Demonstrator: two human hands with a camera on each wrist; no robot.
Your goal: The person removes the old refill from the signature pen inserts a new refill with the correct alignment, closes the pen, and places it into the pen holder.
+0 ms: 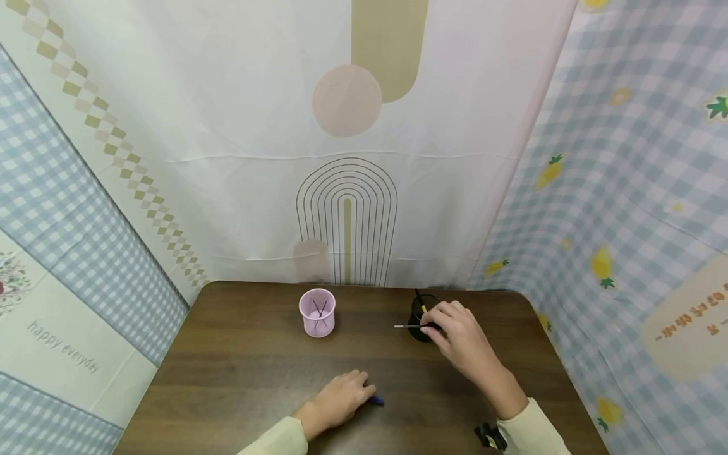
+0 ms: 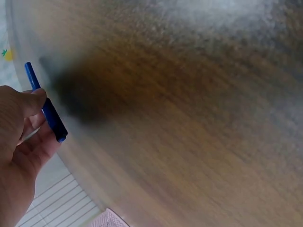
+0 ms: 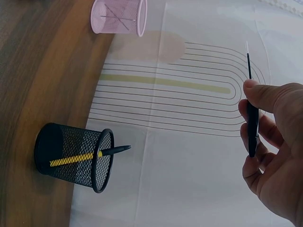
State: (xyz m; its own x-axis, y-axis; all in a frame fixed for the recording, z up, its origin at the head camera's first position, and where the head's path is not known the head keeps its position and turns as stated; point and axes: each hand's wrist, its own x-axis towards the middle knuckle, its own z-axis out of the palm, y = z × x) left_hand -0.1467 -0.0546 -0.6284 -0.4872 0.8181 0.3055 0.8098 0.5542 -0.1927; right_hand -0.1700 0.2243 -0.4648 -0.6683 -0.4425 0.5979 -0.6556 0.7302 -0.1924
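Observation:
My left hand (image 1: 343, 399) is low over the front middle of the table. Between its thumb and fingers it pinches a slim blue pen (image 2: 53, 118). At the right, my right hand (image 1: 463, 338) holds a slim tool with a black handle (image 3: 253, 127), a thin shaft and a pale tip. In the head view this hand partly covers a black mesh pen holder (image 3: 78, 142). A yellow-and-black pen (image 3: 116, 150) leans in that holder. Farther left stands a pink mesh pen holder (image 1: 318, 323) with thin dark crossed sticks visible in it.
The brown wooden table (image 1: 239, 366) meets a patterned cloth backdrop (image 1: 250, 208) at its far edge. Checked cloth (image 1: 591, 189) hangs along the right side. A small black object (image 1: 490, 436) shows beside the right sleeve; its kind is unclear.

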